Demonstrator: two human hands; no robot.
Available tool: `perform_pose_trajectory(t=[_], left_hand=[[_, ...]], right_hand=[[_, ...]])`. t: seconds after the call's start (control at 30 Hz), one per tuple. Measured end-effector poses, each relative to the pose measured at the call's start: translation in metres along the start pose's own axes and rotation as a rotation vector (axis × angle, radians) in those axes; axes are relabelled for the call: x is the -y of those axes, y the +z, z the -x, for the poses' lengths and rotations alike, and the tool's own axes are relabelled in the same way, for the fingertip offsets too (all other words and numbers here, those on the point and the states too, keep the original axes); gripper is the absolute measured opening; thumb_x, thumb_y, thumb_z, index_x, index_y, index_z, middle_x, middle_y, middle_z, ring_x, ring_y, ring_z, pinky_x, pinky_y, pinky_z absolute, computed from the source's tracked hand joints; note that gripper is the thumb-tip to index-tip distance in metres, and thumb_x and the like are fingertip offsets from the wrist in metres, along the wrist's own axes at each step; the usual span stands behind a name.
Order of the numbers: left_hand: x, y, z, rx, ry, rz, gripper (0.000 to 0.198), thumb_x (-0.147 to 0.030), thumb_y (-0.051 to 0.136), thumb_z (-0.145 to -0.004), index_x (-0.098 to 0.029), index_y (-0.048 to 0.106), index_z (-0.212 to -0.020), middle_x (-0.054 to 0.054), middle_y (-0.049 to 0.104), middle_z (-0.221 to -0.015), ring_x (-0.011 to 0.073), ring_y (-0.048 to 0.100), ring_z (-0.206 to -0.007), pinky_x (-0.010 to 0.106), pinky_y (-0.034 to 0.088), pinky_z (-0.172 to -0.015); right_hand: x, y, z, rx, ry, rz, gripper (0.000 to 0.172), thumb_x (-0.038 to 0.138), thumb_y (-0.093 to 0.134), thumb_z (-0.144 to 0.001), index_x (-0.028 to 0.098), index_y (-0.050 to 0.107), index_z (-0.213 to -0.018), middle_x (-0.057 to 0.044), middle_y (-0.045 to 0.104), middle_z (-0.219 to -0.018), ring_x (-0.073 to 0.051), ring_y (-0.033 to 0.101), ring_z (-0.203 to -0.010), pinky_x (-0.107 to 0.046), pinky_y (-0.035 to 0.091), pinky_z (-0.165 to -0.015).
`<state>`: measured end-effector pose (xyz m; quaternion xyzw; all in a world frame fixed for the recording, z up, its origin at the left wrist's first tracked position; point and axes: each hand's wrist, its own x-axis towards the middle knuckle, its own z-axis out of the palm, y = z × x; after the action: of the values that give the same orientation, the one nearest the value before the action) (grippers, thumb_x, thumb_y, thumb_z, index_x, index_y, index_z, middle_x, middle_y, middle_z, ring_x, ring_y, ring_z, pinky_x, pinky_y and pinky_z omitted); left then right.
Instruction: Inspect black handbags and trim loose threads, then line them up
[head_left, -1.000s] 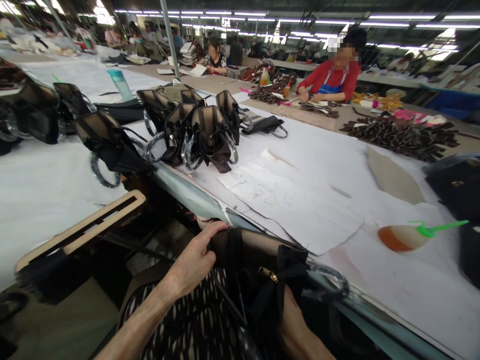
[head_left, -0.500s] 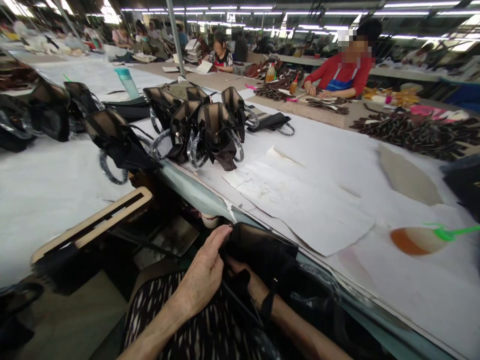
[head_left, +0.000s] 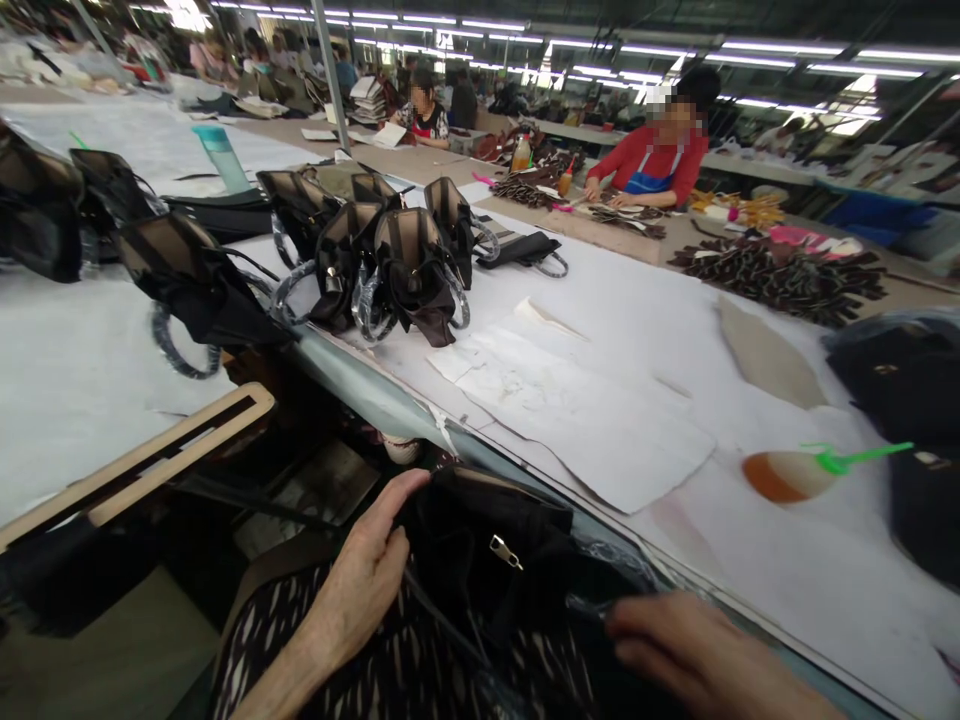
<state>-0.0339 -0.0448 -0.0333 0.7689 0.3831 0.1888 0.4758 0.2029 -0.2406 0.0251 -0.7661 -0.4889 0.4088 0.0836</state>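
A black bag point(head_left: 525, 580) with a gold zipper pull point(head_left: 505, 551) lies over my lap against the table edge. My left hand point(head_left: 367, 560) is closed on the bag's left upper edge, its far fingers hidden by the cloth. At the bag's right side is my right hand point(head_left: 690, 640), blurred by motion, its fingers bent near a plastic-wrapped handle point(head_left: 589, 605). Whether those fingers grip anything cannot be made out. Dark patterned cloth point(head_left: 277, 640) covers my lap beneath the bag.
Several black bags point(head_left: 412, 265) with wrapped handles stand on the white-covered table point(head_left: 600, 290). A glue bottle point(head_left: 787, 477) with a green nozzle lies at right, near more black bags point(head_left: 900, 390). A wooden slotted frame point(head_left: 187, 440) juts in at left. Across the table works a person in red point(head_left: 652, 160).
My right hand has come out of the bag and moved to its right side, uncovering the zipper pull. My left hand keeps hold of the edge. The whole view has shifted slightly.
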Motion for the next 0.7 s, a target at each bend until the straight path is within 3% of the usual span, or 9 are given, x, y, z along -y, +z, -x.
perform_pose_trajectory(t=[0.07,0.13,0.2,0.33,0.5,0.57,0.63,0.7], left_hand=[[-0.002,0.0,0.0,-0.002,0.009,0.016,0.052,-0.007,0.032,-0.077,-0.023,0.041,-0.126,0.001,0.045,-0.131,0.017,0.038,-0.123,0.039,0.022,-0.109],[-0.005,0.0,0.002,-0.008,0.021,0.027,0.052,-0.007,0.031,-0.077,-0.023,0.04,-0.126,0.001,0.045,-0.131,0.017,0.039,-0.123,0.039,0.023,-0.109],[-0.007,-0.001,0.005,-0.016,0.026,0.029,0.052,-0.007,0.031,-0.078,-0.023,0.04,-0.126,0.001,0.046,-0.13,0.0171,0.04,-0.122,0.039,0.025,-0.109],[0.0,-0.003,0.012,-0.064,0.052,-0.027,0.051,-0.006,0.031,-0.079,-0.023,0.04,-0.126,0.003,0.045,-0.13,0.0166,0.041,-0.121,0.039,0.029,-0.107],[0.011,-0.012,0.023,-0.206,0.197,-0.289,0.048,-0.005,0.037,-0.079,-0.021,0.041,-0.125,0.008,0.044,-0.131,0.0209,0.039,-0.122,0.044,0.034,-0.103],[0.005,-0.019,0.029,-0.261,0.328,-0.388,0.045,-0.005,0.041,-0.08,-0.02,0.043,-0.123,0.01,0.044,-0.13,0.0226,0.038,-0.122,0.046,0.035,-0.102],[-0.009,-0.027,0.036,-0.218,0.521,-0.424,0.044,-0.004,0.041,-0.08,-0.018,0.043,-0.122,0.011,0.048,-0.127,0.022,0.038,-0.122,0.043,0.035,-0.102],[-0.029,-0.033,0.041,-0.019,0.682,-0.417,0.044,-0.003,0.04,-0.08,-0.016,0.043,-0.122,0.01,0.054,-0.121,0.02,0.04,-0.12,0.036,0.037,-0.101]], right_hand=[[0.007,-0.014,-0.009,-0.254,0.029,0.051,0.037,0.046,0.05,-0.08,0.031,0.057,-0.112,-0.002,0.059,-0.118,-0.027,0.051,-0.108,-0.037,0.037,-0.094],[0.017,-0.02,-0.027,-0.335,0.009,0.064,0.056,0.049,0.055,-0.075,0.028,0.045,-0.125,-0.004,0.049,-0.13,-0.027,0.042,-0.118,-0.039,0.03,-0.1],[0.027,-0.021,-0.047,-0.249,-0.007,0.017,0.056,0.048,0.056,-0.074,0.023,0.047,-0.123,-0.007,0.056,-0.122,-0.027,0.049,-0.11,-0.038,0.037,-0.094],[0.042,-0.014,-0.065,-0.031,-0.113,-0.048,0.032,0.038,0.055,-0.075,0.022,0.058,-0.102,-0.002,0.066,-0.093,-0.022,0.06,-0.083,-0.03,0.046,-0.072],[0.064,-0.006,-0.061,-0.106,-0.125,0.175,0.046,0.032,0.062,-0.069,0.025,0.054,-0.114,-0.004,0.067,-0.097,-0.025,0.06,-0.089,-0.032,0.043,-0.077],[0.074,-0.007,-0.059,-0.132,-0.171,0.234,0.04,0.03,0.059,-0.073,0.026,0.055,-0.112,-0.004,0.068,-0.096,-0.025,0.06,-0.089,-0.032,0.043,-0.075],[0.087,-0.009,-0.058,-0.155,-0.253,0.275,0.027,0.029,0.053,-0.077,0.026,0.057,-0.104,-0.002,0.069,-0.09,-0.022,0.062,-0.083,-0.028,0.043,-0.069],[0.1,-0.013,-0.056,-0.188,-0.295,0.354,0.017,0.027,0.049,-0.08,0.025,0.058,-0.094,-0.001,0.068,-0.08,-0.02,0.062,-0.073,-0.026,0.042,-0.062]])
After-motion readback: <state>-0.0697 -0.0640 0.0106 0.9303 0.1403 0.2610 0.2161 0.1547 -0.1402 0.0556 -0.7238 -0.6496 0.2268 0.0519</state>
